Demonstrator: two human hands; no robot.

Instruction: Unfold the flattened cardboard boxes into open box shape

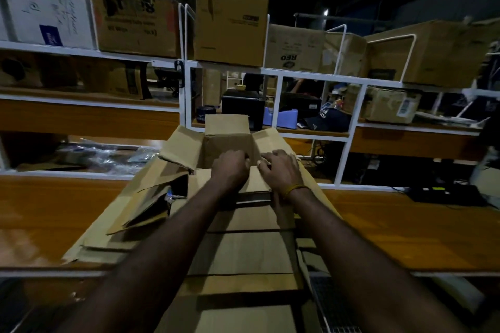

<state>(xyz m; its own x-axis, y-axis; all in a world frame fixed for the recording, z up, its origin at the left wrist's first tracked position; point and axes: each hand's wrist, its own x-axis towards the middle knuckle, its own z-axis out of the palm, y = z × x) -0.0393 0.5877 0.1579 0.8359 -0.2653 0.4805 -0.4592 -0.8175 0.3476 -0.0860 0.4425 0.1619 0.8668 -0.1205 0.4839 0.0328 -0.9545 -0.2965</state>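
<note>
A brown cardboard box [228, 140] stands partly opened at the far end of a stack of flattened cardboard boxes [243, 251] on the wooden table. Its far flap stands upright and its side flaps splay out left and right. My left hand [230, 167] and my right hand [281, 167] sit side by side on the box's near flap [257, 184], fingers curled over its edge. A yellow band circles my right wrist. The fingertips are hidden behind the flap edge.
More folded cardboard [146, 205] lies loose to the left of the stack. The wooden table [392, 230] spreads to both sides. White metal shelving [297, 76] behind holds large cartons, a black box, a blue tape dispenser [286, 119] and a cap.
</note>
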